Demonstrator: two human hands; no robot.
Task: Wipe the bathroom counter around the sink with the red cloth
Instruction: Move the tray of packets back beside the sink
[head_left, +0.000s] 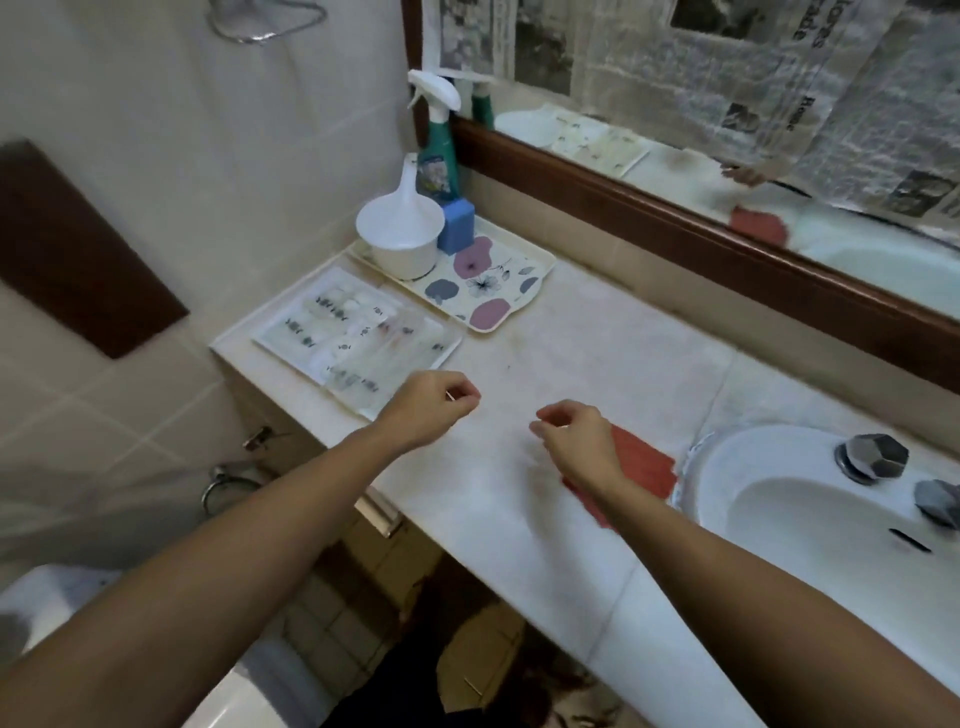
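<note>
Head view showed a pale bathroom counter (597, 353) with a white sink (769, 499) set in it, and every place below is told from this sink. The red cloth (641, 465) lay flat on the counter just beside the sink's left rim, partly hidden under the right wrist, and no hand was holding it. The right hand (574, 434) hovered a little left of the sink, just over the cloth's near-left edge, with fingers loosely curled and empty. The left hand (434, 408) was further left of the sink, fingers also curled; a small pale sliver showed at its fingertips, but it was too small to tell whether the hand pinched something. By judgement, the wiping was not begun: the cloth was not in a hand, and faint brownish marks were on the counter left of the sink, so picking up the cloth and the whole wipe remained. Far left of the sink stood a flowered tray (519, 291) with a white funnel (400, 221) over a cup, a blue block (457, 226) and a green spray bottle (439, 156); its label was not readable. A flat plastic packet (358, 338) beside the tray had dark printing, too blurred to read. Behind the sink, newspaper (753, 78) covered the mirror (857, 249), and only broken letters like "Rome" could be made out.
</note>
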